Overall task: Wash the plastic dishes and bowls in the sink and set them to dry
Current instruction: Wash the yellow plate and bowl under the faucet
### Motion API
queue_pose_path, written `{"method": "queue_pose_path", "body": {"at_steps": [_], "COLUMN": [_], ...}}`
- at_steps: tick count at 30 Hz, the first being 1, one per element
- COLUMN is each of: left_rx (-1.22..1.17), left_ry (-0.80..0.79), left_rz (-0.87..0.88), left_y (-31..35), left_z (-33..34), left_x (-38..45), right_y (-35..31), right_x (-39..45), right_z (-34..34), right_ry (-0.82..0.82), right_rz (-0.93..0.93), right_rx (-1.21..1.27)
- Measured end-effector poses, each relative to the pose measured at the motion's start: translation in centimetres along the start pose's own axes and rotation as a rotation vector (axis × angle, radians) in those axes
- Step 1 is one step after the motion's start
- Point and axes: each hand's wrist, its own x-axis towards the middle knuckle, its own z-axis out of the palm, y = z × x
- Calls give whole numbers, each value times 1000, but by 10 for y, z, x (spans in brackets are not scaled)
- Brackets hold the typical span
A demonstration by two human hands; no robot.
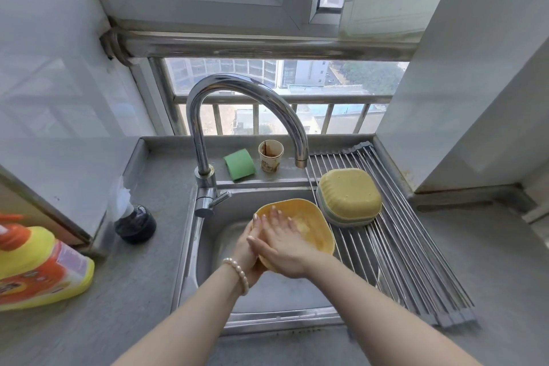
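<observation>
A yellow plastic bowl (319, 227) is tilted over the steel sink (267, 294). My left hand (248, 255), with a pearl bracelet on the wrist, grips the bowl's near left rim from below. My right hand (282, 241) lies flat inside the bowl, fingers straight, pressing on its inner surface. Upside down on the roll-up drying rack (416, 261) over the sink's right side sits a stack of bowls (349, 196), yellow on top with a pale one under it.
A chrome tap (208, 116) arches over the sink, no water visible. A green sponge (240, 164) and a stained paper cup (271, 156) stand on the back ledge. A dark bottle (135, 224) and a yellow-orange detergent bottle (41, 264) are on the left counter.
</observation>
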Motion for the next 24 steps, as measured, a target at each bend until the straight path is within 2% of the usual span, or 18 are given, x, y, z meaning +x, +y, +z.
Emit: {"method": "queue_pose_path", "body": {"at_steps": [4,7,9,12,13,16,18,20,22,24], "left_rx": [0,72,83,117,133,168,107,71,105,198], "left_ry": [125,206,194,159,139,104,100,159,192,163], "left_rz": [-8,-13,-78,-186,-211,-237,-201,-72,76,153], "left_y": [7,18,23,32,34,35,32,26,20,15], "left_z": [-7,-21,-27,-32,-33,-29,-24,-22,-20,-13], "left_x": [7,12,14,12,11,7,6,11,12,6], "right_y": [-7,10,24,50,62,63,49,38,35,37], "right_x": [-8,-26,-35,-36,-36,-37,-37,-31,-18,1], "right_z": [8,9,10,9,10,9,7,1,-8,-18], "right_ry": [-37,-129,3,537,690,846,869,837,825,868], "right_rz": [-191,-229,-267,-417,-456,-416,-299,-128,42,210], "right_rx": [122,-51,-158,-202,-152,218,571,862,1060,1170]}}
